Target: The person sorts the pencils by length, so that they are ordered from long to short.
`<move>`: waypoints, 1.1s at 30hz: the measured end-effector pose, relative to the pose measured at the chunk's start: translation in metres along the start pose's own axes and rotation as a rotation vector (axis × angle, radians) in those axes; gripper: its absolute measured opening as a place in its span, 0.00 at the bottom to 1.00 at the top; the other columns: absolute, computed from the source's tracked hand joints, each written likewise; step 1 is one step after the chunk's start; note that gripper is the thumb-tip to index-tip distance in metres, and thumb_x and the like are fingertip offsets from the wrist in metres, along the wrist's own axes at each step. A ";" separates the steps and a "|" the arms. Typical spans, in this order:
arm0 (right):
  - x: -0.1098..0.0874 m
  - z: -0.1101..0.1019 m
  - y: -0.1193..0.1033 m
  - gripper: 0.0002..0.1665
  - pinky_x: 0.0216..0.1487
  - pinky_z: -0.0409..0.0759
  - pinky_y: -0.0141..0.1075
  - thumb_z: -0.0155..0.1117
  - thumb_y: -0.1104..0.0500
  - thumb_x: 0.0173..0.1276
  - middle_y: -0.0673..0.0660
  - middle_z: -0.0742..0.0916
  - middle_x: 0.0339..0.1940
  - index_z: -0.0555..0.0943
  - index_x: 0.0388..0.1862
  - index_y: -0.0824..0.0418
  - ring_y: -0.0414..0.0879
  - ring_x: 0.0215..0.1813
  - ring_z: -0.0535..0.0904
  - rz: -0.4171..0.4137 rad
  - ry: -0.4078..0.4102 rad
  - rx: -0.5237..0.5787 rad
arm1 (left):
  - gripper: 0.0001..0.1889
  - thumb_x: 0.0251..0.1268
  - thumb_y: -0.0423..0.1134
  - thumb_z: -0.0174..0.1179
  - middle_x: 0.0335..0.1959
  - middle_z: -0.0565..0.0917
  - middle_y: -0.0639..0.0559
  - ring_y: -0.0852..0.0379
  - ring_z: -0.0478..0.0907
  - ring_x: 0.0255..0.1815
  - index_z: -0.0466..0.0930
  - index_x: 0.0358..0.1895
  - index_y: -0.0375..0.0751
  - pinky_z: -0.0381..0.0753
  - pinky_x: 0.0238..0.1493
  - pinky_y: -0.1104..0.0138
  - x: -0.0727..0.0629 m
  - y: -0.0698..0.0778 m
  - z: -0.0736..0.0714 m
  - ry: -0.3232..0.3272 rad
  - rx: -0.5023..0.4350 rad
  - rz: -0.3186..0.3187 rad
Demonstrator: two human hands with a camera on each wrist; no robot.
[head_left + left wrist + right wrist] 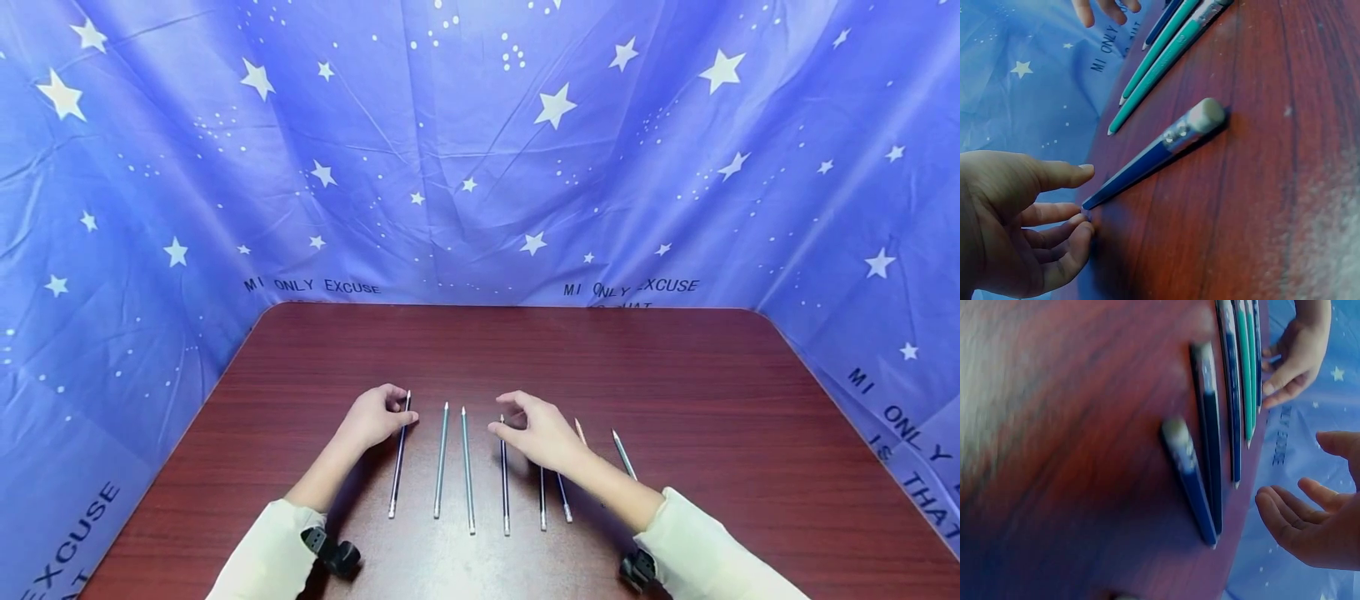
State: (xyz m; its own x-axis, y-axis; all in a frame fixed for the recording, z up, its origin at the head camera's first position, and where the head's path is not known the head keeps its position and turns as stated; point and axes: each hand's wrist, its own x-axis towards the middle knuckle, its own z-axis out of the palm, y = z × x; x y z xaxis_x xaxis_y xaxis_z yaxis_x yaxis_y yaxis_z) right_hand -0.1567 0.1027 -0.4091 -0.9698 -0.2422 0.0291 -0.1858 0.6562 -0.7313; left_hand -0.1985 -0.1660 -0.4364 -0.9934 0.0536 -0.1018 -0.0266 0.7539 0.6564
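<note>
Several pencils with white erasers lie in a spread row on the table, tips away from me. My left hand is at the tip of the leftmost dark blue pencil; in the left wrist view the thumb stands apart from the fingers, and a fingertip looks close to or touching the tip. To its right lie two teal pencils. My right hand hovers around the tip end of another dark pencil, fingers spread loosely and holding nothing. Two dark blue pencils lie partly beneath that hand and forearm.
Right of the right forearm a greenish pencil lies slanted, partly hidden by the arm. A pale orange tip shows beside the right wrist. The reddish-brown wooden table is bordered by a blue star-printed cloth.
</note>
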 end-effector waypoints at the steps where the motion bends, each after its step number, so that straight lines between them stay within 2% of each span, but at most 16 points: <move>1: 0.000 0.003 -0.001 0.24 0.42 0.81 0.38 0.66 0.50 0.60 0.56 0.85 0.44 0.78 0.54 0.57 0.46 0.43 0.82 -0.014 -0.007 -0.003 | 0.19 0.50 0.41 0.68 0.31 0.79 0.50 0.57 0.75 0.31 0.79 0.45 0.36 0.74 0.32 0.70 0.000 0.000 0.001 0.002 0.005 -0.001; 4: -0.001 0.010 -0.004 0.24 0.37 0.78 0.31 0.67 0.52 0.59 0.57 0.84 0.40 0.78 0.53 0.59 0.43 0.38 0.79 -0.056 -0.029 -0.002 | 0.17 0.51 0.40 0.68 0.30 0.79 0.51 0.57 0.75 0.31 0.79 0.44 0.36 0.74 0.31 0.70 -0.001 0.001 0.001 0.011 0.012 -0.008; 8: 0.001 0.018 -0.008 0.24 0.32 0.75 0.26 0.67 0.53 0.59 0.55 0.84 0.37 0.78 0.52 0.62 0.39 0.33 0.76 -0.105 -0.042 -0.007 | 0.17 0.51 0.37 0.67 0.30 0.78 0.50 0.60 0.74 0.24 0.78 0.44 0.35 0.75 0.22 0.71 -0.001 0.004 0.001 0.006 -0.038 -0.023; 13: 0.004 0.027 -0.012 0.25 0.33 0.77 0.27 0.67 0.54 0.58 0.57 0.85 0.37 0.77 0.52 0.65 0.40 0.35 0.78 -0.121 -0.064 -0.001 | 0.16 0.52 0.35 0.66 0.29 0.76 0.50 0.62 0.70 0.15 0.77 0.45 0.33 0.75 0.15 0.73 -0.001 0.004 0.002 -0.008 -0.113 -0.053; 19: 0.008 0.038 -0.015 0.24 0.36 0.79 0.29 0.67 0.56 0.58 0.58 0.85 0.37 0.77 0.50 0.68 0.47 0.37 0.81 -0.139 -0.078 0.003 | 0.17 0.52 0.32 0.65 0.28 0.75 0.49 0.61 0.72 0.15 0.76 0.46 0.32 0.78 0.16 0.71 -0.001 0.004 0.005 -0.004 -0.157 -0.070; 27: 0.010 0.047 -0.017 0.27 0.33 0.75 0.27 0.68 0.56 0.57 0.56 0.83 0.35 0.77 0.53 0.68 0.40 0.32 0.75 -0.096 -0.099 -0.015 | 0.16 0.51 0.31 0.65 0.27 0.75 0.49 0.61 0.73 0.18 0.77 0.45 0.32 0.80 0.17 0.71 -0.003 0.002 0.008 0.007 -0.170 -0.065; 33: 0.010 0.050 -0.021 0.30 0.33 0.75 0.29 0.69 0.55 0.57 0.52 0.81 0.29 0.76 0.55 0.70 0.35 0.24 0.72 -0.058 -0.115 -0.058 | 0.16 0.51 0.32 0.65 0.27 0.75 0.49 0.61 0.73 0.17 0.77 0.45 0.31 0.80 0.17 0.70 -0.004 0.002 0.007 0.010 -0.167 -0.068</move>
State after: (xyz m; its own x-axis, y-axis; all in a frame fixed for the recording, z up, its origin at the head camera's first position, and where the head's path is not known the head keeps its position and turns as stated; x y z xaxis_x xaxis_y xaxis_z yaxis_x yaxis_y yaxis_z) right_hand -0.1545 0.0507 -0.4280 -0.9332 -0.3593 -0.0109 -0.2531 0.6781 -0.6900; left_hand -0.1942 -0.1598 -0.4397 -0.9897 -0.0008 -0.1434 -0.1111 0.6363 0.7634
